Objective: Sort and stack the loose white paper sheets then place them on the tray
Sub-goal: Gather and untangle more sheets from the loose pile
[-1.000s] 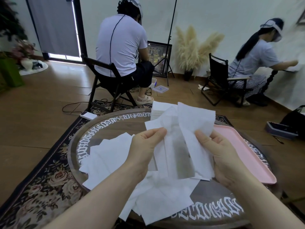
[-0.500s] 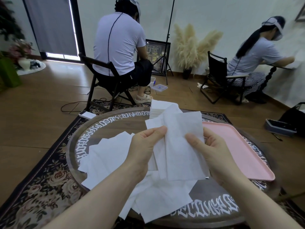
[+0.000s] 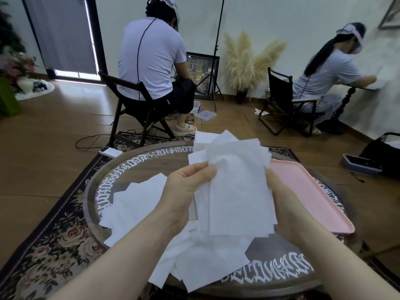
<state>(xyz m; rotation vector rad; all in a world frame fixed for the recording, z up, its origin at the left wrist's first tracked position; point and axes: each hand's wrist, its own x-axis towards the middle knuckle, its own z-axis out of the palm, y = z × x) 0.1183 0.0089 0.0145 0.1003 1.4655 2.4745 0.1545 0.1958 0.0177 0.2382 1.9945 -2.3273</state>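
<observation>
White paper sheets (image 3: 236, 191) are being held up over a round wooden table (image 3: 151, 163) by two bare hands. The left hand (image 3: 184, 191) is pinching the bundle's left edge between thumb and curled fingers. The right hand (image 3: 283, 202) is gripping the right edge, its fingers hidden behind the paper. The held sheets are overlapping unevenly, corners sticking out at the top. More loose sheets (image 3: 138, 204) are lying scattered on the table beneath and to the left of the hands. A small neat stack (image 3: 202, 140) is sitting at the table's far edge. A pink tray (image 3: 307, 191) is resting on the table's right side, just beside the right hand. Two seated people are facing away in the background.
</observation>
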